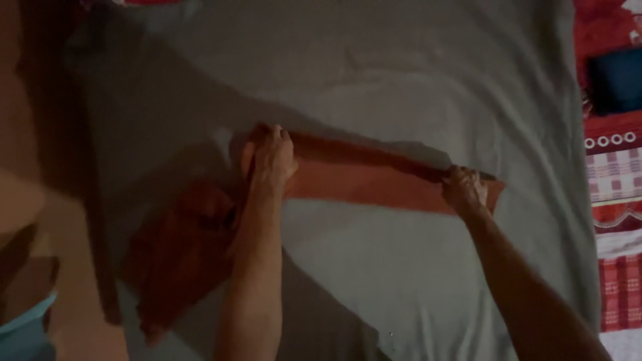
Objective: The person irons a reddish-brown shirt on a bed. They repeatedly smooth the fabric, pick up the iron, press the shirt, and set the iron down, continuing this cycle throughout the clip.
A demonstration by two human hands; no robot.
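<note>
An orange-red cloth (364,177) lies stretched in a folded band across a grey sheet (401,73). My left hand (271,160) pinches the band's left end, fingers closed on the fabric. Gripping the right end is my right hand (463,189). The remainder of the cloth hangs loose and crumpled at the lower left, below my left forearm. The band between my hands is pulled fairly taut.
The grey sheet covers a bed-like surface. A red and white patterned cover (618,194) runs along the right edge, with a dark blue object (618,79) on it. A brownish floor or wall (40,167) is at the left. The light is dim.
</note>
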